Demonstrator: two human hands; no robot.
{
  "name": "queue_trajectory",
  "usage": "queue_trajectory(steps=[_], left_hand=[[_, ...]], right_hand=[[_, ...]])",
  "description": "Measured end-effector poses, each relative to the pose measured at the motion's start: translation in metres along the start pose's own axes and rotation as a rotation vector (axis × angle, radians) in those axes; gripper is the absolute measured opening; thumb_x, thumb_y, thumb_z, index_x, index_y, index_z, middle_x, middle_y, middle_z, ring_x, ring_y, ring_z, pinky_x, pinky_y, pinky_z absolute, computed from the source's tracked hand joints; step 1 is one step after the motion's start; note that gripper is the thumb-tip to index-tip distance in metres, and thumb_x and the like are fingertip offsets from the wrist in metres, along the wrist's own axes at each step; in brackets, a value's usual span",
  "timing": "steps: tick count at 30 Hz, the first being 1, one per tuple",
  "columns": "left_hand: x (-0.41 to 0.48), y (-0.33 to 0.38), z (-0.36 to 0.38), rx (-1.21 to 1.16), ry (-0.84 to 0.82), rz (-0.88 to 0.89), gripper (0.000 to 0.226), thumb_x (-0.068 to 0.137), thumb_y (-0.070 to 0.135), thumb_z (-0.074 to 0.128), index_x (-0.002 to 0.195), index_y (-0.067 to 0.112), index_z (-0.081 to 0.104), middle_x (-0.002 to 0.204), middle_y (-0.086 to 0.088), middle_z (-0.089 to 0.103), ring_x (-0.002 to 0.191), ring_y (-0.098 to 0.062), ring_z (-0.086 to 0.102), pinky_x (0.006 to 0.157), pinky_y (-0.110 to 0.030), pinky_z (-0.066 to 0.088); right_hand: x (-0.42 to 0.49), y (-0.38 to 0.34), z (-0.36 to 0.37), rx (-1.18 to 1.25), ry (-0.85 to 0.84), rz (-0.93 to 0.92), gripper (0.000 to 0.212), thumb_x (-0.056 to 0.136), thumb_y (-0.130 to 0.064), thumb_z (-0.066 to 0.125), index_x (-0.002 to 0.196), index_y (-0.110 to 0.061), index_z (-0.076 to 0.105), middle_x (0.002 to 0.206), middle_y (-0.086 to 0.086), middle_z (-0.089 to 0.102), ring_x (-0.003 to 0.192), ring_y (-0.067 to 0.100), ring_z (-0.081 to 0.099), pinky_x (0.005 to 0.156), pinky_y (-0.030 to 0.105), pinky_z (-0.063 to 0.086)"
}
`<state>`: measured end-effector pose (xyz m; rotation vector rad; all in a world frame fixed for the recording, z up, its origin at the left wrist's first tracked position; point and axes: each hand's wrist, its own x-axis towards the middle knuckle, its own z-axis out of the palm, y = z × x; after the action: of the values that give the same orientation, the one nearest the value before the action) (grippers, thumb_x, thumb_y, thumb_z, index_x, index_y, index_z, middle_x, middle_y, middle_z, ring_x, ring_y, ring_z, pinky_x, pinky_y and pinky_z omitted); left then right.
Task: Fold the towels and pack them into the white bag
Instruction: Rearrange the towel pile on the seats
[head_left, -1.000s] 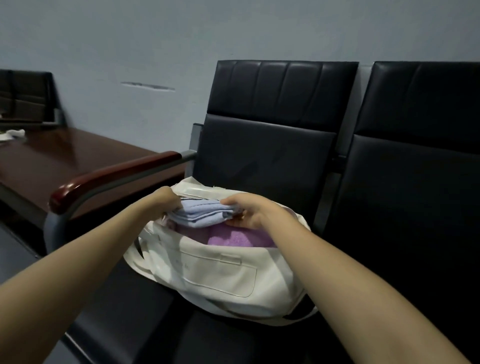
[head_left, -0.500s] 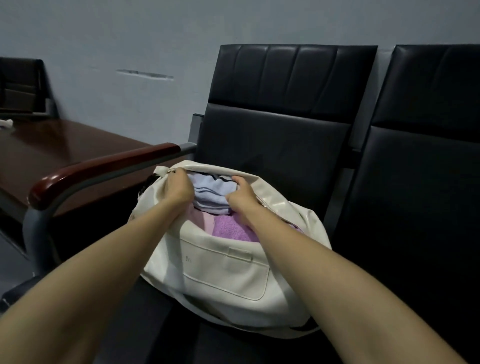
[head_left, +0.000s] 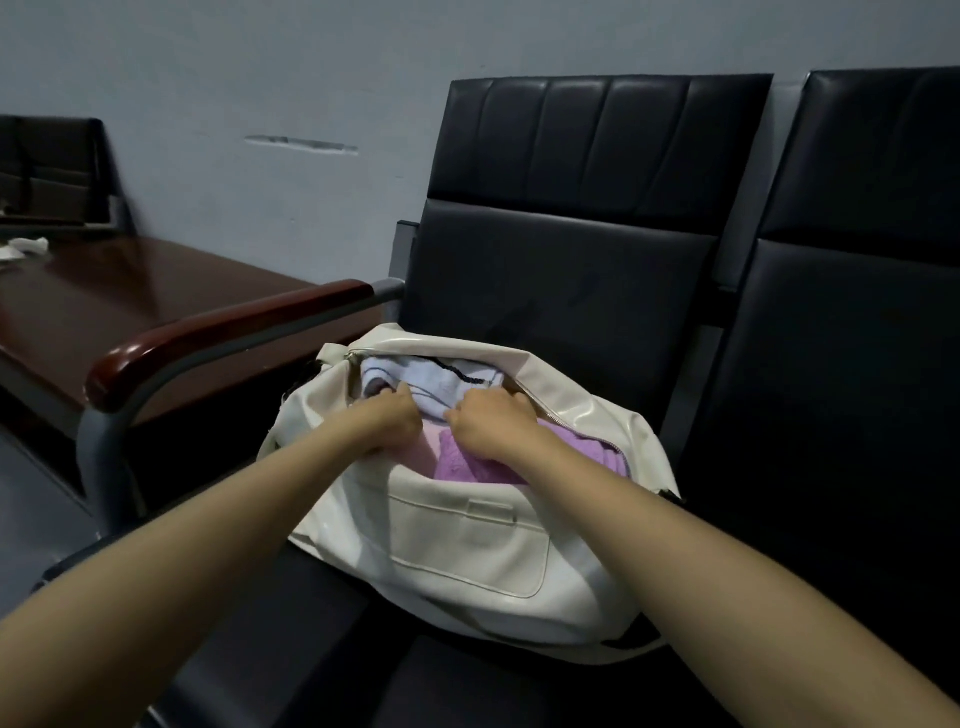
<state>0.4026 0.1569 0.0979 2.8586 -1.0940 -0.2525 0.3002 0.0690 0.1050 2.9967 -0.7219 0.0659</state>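
The white bag (head_left: 467, 551) sits unzipped on the black chair seat (head_left: 291, 654). Inside its mouth lies a folded light blue towel (head_left: 415, 382) at the far side, above a purple towel (head_left: 467, 462) and a pink one (head_left: 423, 449). My left hand (head_left: 389, 421) and my right hand (head_left: 491, 421) are both inside the opening, knuckles up and fingers curled, gripping the near edge of the blue towel. The fingertips are hidden in the cloth.
A red-brown wooden armrest (head_left: 208, 338) runs along the bag's left side. Behind it is a dark wooden table (head_left: 104, 296) with white crumpled paper (head_left: 23, 247) at its far end. A second black chair (head_left: 852, 364) stands to the right.
The blue towel went from above the bag's mouth down into the bag. Both hands moved closer together on its near edge, and the bag's far rim has risen behind it.
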Motion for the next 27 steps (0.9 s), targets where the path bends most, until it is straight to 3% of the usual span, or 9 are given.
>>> queue_trajectory(steps=[3, 6, 8, 10, 12, 15, 21, 27], left_hand=[[0.021, -0.003, 0.004, -0.063, -0.026, -0.025, 0.061, 0.100, 0.022, 0.032, 0.152, 0.005, 0.004, 0.157, -0.024, 0.012, 0.141, -0.041, 0.023, 0.115, -0.047, 0.022], [0.032, -0.005, 0.005, -0.086, -0.003, -0.012, 0.055, 0.100, 0.017, 0.033, 0.149, 0.002, 0.013, 0.154, -0.024, 0.020, 0.140, -0.040, 0.027, 0.115, -0.046, 0.023], [0.030, -0.003, 0.004, -0.062, -0.018, -0.011, 0.053, 0.102, 0.018, 0.031, 0.151, 0.006, 0.014, 0.156, -0.020, 0.020, 0.141, -0.037, 0.027, 0.115, -0.042, 0.024], [0.018, 0.000, -0.003, -0.051, -0.077, -0.013, 0.042, 0.102, 0.016, 0.036, 0.144, 0.010, 0.038, 0.146, -0.016, 0.043, 0.130, -0.031, 0.046, 0.100, -0.034, 0.039], [0.000, 0.005, -0.011, 0.027, -0.046, 0.003, 0.034, 0.099, 0.014, 0.043, 0.131, 0.007, 0.053, 0.132, -0.014, 0.058, 0.117, -0.027, 0.057, 0.086, -0.028, 0.044], [-0.044, 0.022, -0.012, -0.059, 0.164, 0.112, 0.033, 0.093, 0.013, 0.045, 0.123, 0.009, 0.058, 0.129, -0.015, 0.058, 0.117, -0.031, 0.055, 0.088, -0.033, 0.044], [-0.158, 0.105, 0.006, -0.290, 0.478, 0.441, 0.026, 0.093, 0.017, 0.051, 0.114, 0.016, 0.066, 0.119, -0.006, 0.063, 0.107, -0.028, 0.059, 0.081, -0.035, 0.047], [-0.239, 0.221, 0.056, -0.351, 0.423, 0.815, 0.022, 0.092, 0.019, 0.052, 0.109, 0.016, 0.066, 0.114, -0.001, 0.060, 0.102, -0.025, 0.059, 0.080, -0.039, 0.050]], right_hand=[[0.020, 0.008, 0.007, -0.055, -0.169, -0.035, 0.041, 0.097, -0.020, 0.034, 0.135, -0.014, 0.049, 0.144, 0.013, 0.041, 0.134, 0.036, 0.034, 0.106, 0.059, 0.023], [0.032, 0.014, 0.011, -0.025, -0.165, -0.033, 0.045, 0.099, -0.021, 0.034, 0.143, -0.009, 0.038, 0.149, 0.012, 0.033, 0.136, 0.037, 0.031, 0.109, 0.056, 0.026], [0.027, 0.017, 0.008, 0.043, -0.147, -0.060, 0.040, 0.101, -0.020, 0.033, 0.138, -0.010, 0.045, 0.145, 0.011, 0.037, 0.132, 0.036, 0.035, 0.108, 0.054, 0.029], [0.010, 0.022, 0.003, 0.153, -0.090, -0.088, 0.034, 0.102, -0.023, 0.034, 0.125, -0.011, 0.056, 0.135, 0.011, 0.046, 0.126, 0.034, 0.042, 0.104, 0.048, 0.035], [-0.015, 0.032, -0.002, 0.289, -0.020, -0.087, 0.027, 0.099, -0.026, 0.041, 0.111, -0.015, 0.062, 0.126, 0.008, 0.054, 0.118, 0.031, 0.050, 0.097, 0.041, 0.042], [-0.071, 0.055, -0.015, 0.369, 0.059, -0.023, 0.033, 0.097, -0.026, 0.046, 0.128, -0.021, 0.057, 0.135, 0.003, 0.052, 0.122, 0.025, 0.050, 0.098, 0.036, 0.042], [-0.222, 0.130, -0.032, 0.107, 0.247, 0.099, 0.036, 0.098, -0.026, 0.047, 0.133, -0.020, 0.053, 0.134, -0.002, 0.051, 0.130, 0.018, 0.042, 0.107, 0.027, 0.027], [-0.396, 0.223, -0.020, 0.093, 0.250, 0.484, 0.039, 0.099, -0.031, 0.048, 0.137, -0.023, 0.050, 0.139, -0.005, 0.047, 0.134, 0.014, 0.038, 0.112, 0.030, 0.026]])
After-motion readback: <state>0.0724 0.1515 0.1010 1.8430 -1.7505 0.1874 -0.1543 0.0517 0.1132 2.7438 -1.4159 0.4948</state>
